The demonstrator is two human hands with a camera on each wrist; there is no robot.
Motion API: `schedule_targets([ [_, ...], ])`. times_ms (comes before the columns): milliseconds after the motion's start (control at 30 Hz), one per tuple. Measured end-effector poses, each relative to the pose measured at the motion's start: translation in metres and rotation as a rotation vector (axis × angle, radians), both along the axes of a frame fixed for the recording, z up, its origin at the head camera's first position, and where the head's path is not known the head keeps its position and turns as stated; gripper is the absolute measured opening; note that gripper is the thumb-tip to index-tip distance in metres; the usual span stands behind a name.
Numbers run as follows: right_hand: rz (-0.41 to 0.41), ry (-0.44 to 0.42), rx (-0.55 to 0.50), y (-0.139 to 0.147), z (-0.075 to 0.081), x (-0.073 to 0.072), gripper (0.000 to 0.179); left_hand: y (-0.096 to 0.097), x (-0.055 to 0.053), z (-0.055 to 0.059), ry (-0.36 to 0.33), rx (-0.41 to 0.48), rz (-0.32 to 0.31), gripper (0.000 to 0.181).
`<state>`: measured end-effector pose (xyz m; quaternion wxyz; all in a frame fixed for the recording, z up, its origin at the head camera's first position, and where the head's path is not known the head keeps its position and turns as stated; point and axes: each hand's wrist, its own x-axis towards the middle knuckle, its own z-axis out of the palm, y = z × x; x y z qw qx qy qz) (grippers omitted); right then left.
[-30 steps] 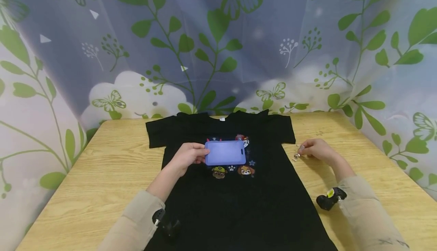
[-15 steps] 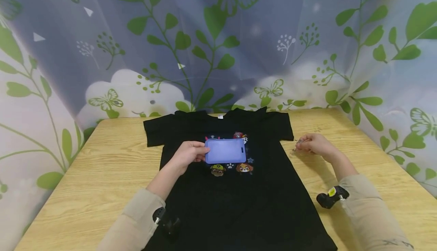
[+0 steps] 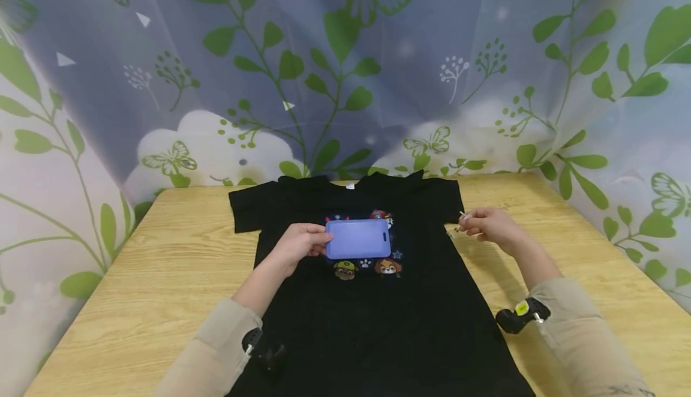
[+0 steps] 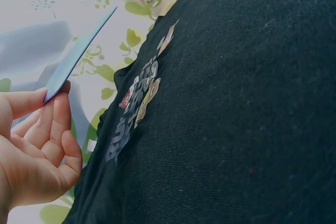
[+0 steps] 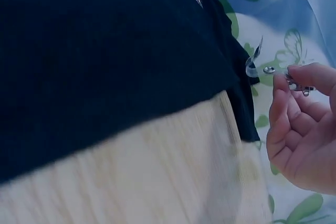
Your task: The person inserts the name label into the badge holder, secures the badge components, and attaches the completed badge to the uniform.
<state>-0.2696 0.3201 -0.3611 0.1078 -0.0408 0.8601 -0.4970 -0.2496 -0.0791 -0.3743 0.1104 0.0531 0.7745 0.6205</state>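
My left hand (image 3: 296, 246) pinches the left end of a flat lilac-blue badge holder (image 3: 358, 238), held over the print of a black T-shirt (image 3: 372, 325). A slot shows at the holder's right end; in the left wrist view the holder (image 4: 81, 53) appears nearly edge-on and tilted. Near the shirt's right sleeve, my right hand (image 3: 495, 228) holds a small metal badge clip (image 5: 300, 88) between thumb and fingertips. From the clip extends a clear plastic strap (image 5: 252, 67) with a metal snap (image 5: 269, 70); the strap hangs loose, apart from the holder. Fingers hide part of the clip.
The shirt lies spread flat on a light wooden table (image 3: 135, 289), collar at the far edge, with cartoon faces (image 3: 388, 267) on its chest. Behind and beside the table hangs a leaf-patterned curtain (image 3: 227, 85). A black camera (image 3: 515, 319) sits on the right wrist.
My right hand has raised the badge clip from the tabletop and moved a little left, toward the shirt's sleeve. My left hand keeps the badge holder nearly still.
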Motion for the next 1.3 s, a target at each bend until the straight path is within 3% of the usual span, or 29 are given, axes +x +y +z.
schedule_targets([
  [333,0.023,-0.04,-0.112,-0.03,0.007,0.004,0.026,-0.002,0.001,-0.001,0.007,0.006,-0.002,0.025],
  [533,0.04,-0.03,-0.101,-0.05,0.011,0.003,0.025,-0.002,0.0,0.0,0.002,0.015,-0.001,0.025],
  [767,0.103,-0.015,-0.084,-0.072,0.013,0.006,0.037,-0.003,-0.001,0.0,0.0,0.014,0.009,0.025],
  [1300,0.192,-0.005,-0.091,-0.104,0.006,0.007,0.031,-0.004,0.0,-0.001,0.003,0.034,0.011,0.025],
])
